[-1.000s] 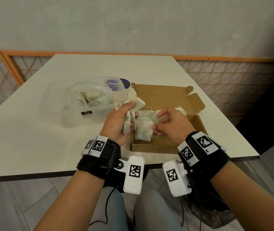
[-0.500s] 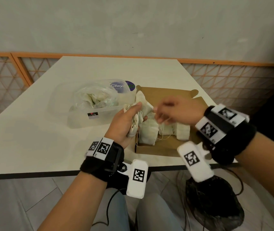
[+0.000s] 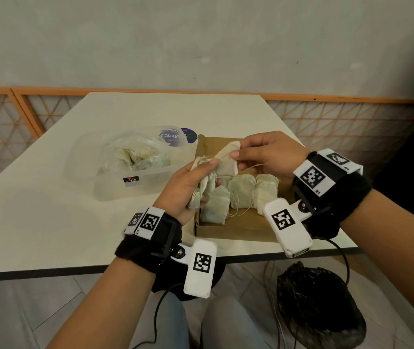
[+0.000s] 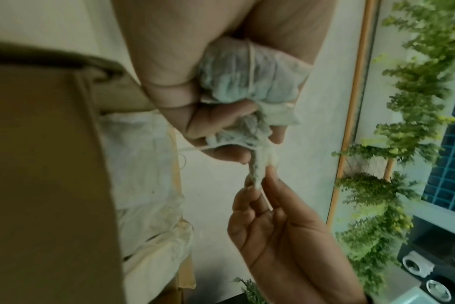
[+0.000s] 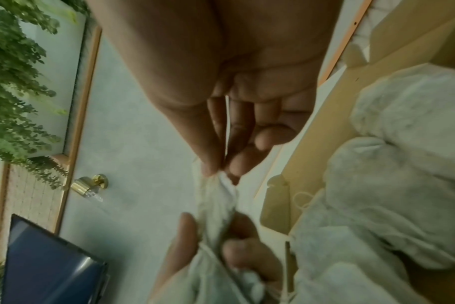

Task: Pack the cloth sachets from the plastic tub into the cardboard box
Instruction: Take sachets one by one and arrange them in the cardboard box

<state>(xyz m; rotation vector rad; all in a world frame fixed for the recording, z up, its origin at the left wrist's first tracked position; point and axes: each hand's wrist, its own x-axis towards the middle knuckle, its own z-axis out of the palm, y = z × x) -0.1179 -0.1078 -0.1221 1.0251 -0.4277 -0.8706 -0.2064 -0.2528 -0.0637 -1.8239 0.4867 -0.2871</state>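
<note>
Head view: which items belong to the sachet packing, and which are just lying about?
Job:
- plastic tub
- cardboard box
- packed sachets
- sachet bunch in left hand
- sachet pinched by right hand

Lying about:
- black bag
- purple-labelled lid

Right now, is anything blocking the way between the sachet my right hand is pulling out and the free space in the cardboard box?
Nothing visible does. The right hand pinches the sachet above the open cardboard box, whose near strip looks bare beside three packed sachets.
</note>
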